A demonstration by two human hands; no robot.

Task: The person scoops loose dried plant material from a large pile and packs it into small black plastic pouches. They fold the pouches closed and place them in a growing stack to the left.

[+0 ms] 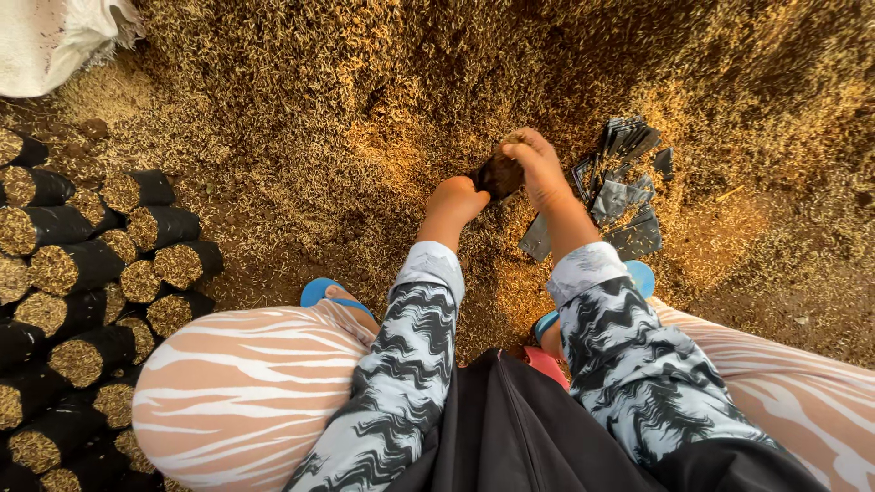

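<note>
My left hand (458,198) grips the side of a small black bag (497,173) held low over a heap of golden husks (383,100). My right hand (536,164) is cupped over the bag's open top, fingers closed around a pinch of husks. Both arms wear black-and-white wave-patterned sleeves. A loose pile of flat, empty black bags (620,182) lies on the husks just right of my right hand.
Several filled black bags (82,264) lie stacked on their sides at the left, husk-packed mouths facing me. A white sack (46,41) sits at the top left corner. My knees in striped trousers and blue sandals (324,292) frame the bottom.
</note>
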